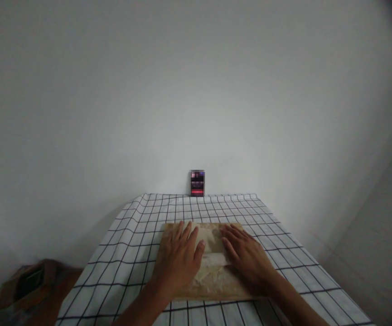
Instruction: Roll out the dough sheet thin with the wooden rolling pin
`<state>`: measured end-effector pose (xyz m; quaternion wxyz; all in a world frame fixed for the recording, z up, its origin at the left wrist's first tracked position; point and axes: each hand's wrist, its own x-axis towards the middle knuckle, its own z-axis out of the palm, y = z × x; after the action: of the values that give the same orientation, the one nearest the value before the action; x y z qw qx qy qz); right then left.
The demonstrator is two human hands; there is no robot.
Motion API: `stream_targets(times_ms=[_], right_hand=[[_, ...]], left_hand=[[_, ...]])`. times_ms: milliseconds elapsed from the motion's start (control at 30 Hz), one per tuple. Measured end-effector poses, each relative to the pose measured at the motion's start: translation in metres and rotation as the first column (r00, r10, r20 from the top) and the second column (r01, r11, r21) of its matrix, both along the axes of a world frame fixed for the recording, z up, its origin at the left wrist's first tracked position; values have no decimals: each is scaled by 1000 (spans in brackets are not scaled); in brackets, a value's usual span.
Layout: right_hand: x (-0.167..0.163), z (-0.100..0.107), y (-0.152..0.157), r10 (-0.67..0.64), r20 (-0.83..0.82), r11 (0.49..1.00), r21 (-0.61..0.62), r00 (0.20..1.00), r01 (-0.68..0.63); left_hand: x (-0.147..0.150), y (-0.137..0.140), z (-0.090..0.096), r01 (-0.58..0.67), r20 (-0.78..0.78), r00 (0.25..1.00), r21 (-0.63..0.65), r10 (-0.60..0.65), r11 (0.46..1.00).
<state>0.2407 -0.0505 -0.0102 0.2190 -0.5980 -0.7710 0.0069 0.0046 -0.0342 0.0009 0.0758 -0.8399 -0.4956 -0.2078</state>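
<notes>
A wooden board (212, 290) dusted with white powder lies on the table in front of me. On it is a pale sheet that looks like dough (211, 240), with a thicker rolled band along its near side. My left hand (184, 253) rests palm down over the left part of the dough, fingers stretched forward and thumb apart. Over the right part lies my right hand (248, 253), flat too, its fingers pointing forward and inward. Neither hand grips anything. The ends of the rolled band are hidden beneath both hands.
A white tablecloth (131, 262) with black grid lines covers the table. At its far edge a phone-like dark rectangle (197, 183) with a blurred screen leans on the pale wall (196, 90). A brown box (29, 280) stands low on the left, beside the table.
</notes>
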Motion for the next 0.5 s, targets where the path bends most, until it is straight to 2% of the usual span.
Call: stream_targets(times_ms=[100,233,367,500], right_hand=[[1,14,42,24,-24,998,-64,999,-25],[0,21,82,91,-18,993,-75,996,-92],[-1,18,93,148,-11,986,-80,989,-149],[3,13,84,131,-24,987,-88,991,-133]], left_hand=[[7,28,8,-72,-1,997,41,72,997],[11,51,12,-133,0,991,56,133,990],[10,57,9,-151,-7,988,16,151,988],[10,56,7,-142,-15,990,7,142,990]])
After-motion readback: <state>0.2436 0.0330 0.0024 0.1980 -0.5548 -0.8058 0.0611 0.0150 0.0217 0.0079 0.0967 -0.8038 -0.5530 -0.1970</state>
